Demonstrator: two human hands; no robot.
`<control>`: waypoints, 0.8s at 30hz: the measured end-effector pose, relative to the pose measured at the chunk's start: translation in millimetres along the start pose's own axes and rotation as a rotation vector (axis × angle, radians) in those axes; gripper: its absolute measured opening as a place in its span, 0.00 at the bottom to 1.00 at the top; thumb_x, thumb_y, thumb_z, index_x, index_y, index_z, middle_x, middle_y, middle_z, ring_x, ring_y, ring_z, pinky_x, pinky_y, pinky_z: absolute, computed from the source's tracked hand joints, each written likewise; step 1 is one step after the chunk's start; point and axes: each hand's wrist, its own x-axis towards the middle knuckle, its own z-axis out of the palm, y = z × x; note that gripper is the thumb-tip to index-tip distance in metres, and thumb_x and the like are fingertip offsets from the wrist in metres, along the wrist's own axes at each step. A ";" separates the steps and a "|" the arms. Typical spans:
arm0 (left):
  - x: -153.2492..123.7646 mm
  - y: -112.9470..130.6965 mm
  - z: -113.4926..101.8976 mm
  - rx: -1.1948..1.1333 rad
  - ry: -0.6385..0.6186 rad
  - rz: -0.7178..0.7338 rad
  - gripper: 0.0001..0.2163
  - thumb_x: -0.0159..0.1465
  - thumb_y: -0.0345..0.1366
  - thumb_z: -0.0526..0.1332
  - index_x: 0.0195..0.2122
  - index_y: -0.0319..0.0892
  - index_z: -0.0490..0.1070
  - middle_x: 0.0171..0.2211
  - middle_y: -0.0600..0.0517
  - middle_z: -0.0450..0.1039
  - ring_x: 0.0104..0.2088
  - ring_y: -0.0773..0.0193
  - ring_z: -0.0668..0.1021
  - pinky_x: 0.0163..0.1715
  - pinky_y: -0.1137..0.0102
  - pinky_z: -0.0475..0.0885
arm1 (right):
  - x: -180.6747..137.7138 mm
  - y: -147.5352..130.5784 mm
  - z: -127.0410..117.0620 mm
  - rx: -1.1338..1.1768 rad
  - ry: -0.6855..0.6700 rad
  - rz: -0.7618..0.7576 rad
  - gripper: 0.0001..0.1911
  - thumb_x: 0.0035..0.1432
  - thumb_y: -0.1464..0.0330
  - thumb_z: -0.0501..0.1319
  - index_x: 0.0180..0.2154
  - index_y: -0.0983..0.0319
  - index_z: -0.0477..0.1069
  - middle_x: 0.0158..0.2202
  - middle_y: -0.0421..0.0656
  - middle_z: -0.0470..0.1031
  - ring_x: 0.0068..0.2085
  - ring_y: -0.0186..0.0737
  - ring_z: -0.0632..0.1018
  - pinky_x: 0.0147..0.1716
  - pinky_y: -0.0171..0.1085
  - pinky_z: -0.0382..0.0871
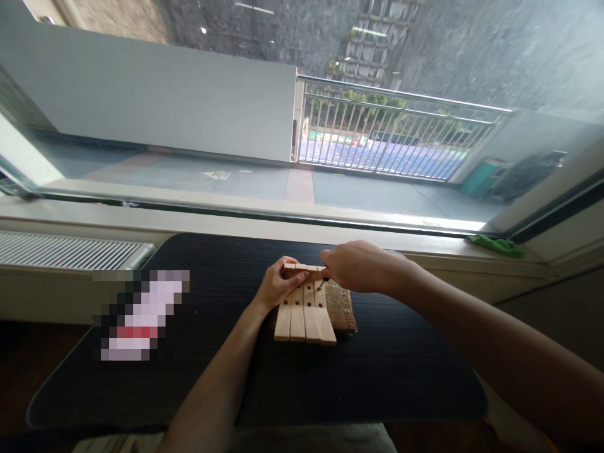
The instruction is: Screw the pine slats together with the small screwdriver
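A pale wooden piece [306, 321] made of several slats side by side, with rows of dark holes, lies over a brown pitted block [340, 308] on the table. My left hand [276, 284] is closed on its upper left edge, thumb lying across the slats. My right hand [352, 267] is closed on a small screwdriver [325, 279], its handle mostly hidden in the fingers. The thin dark shaft slants down to a hole in the rightmost slat. Whether the tip sits inside the hole is too small to tell.
The black table [377, 377] stands against a window sill [212, 221]. A blurred-out pinkish-white item [151, 308] lies at its left. A white radiator [70, 251] is beyond the left edge, and a green cloth [496, 245] rests on the sill at right.
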 end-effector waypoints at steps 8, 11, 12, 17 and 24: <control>-2.8 2.9 0.0 0.024 0.019 -0.028 0.18 0.51 0.49 0.67 0.33 0.40 0.70 0.25 0.54 0.70 0.26 0.66 0.71 0.26 0.73 0.65 | 1.6 -1.8 -0.3 -0.001 0.005 0.012 0.16 0.66 0.66 0.52 0.42 0.66 0.75 0.31 0.53 0.79 0.32 0.47 0.79 0.24 0.38 0.59; -3.7 4.8 -0.4 0.025 0.002 -0.037 0.18 0.51 0.49 0.67 0.32 0.40 0.68 0.24 0.55 0.70 0.25 0.66 0.71 0.25 0.73 0.63 | 1.5 -3.0 -1.9 0.001 -0.008 0.013 0.15 0.66 0.66 0.52 0.41 0.67 0.75 0.31 0.53 0.79 0.32 0.47 0.79 0.25 0.38 0.59; -3.7 5.6 -0.6 0.022 -0.005 -0.039 0.18 0.51 0.49 0.67 0.32 0.40 0.68 0.24 0.55 0.70 0.25 0.66 0.70 0.24 0.73 0.63 | 1.6 -3.1 -2.1 0.000 -0.010 0.015 0.15 0.66 0.66 0.52 0.41 0.67 0.75 0.31 0.53 0.79 0.32 0.47 0.79 0.25 0.38 0.59; -3.0 7.6 -0.5 0.023 -0.010 -0.038 0.17 0.52 0.49 0.67 0.30 0.41 0.66 0.22 0.56 0.69 0.23 0.67 0.69 0.23 0.74 0.62 | 3.9 -1.6 -0.3 -0.003 -0.006 0.021 0.16 0.66 0.65 0.52 0.39 0.66 0.75 0.31 0.53 0.79 0.32 0.46 0.79 0.24 0.37 0.60; -1.6 0.5 1.3 0.022 -0.020 -0.010 0.17 0.54 0.48 0.66 0.31 0.41 0.65 0.23 0.56 0.69 0.24 0.68 0.69 0.23 0.74 0.62 | 4.5 -2.4 3.2 -0.016 0.006 0.032 0.16 0.67 0.64 0.51 0.42 0.67 0.74 0.31 0.54 0.79 0.33 0.49 0.80 0.25 0.38 0.61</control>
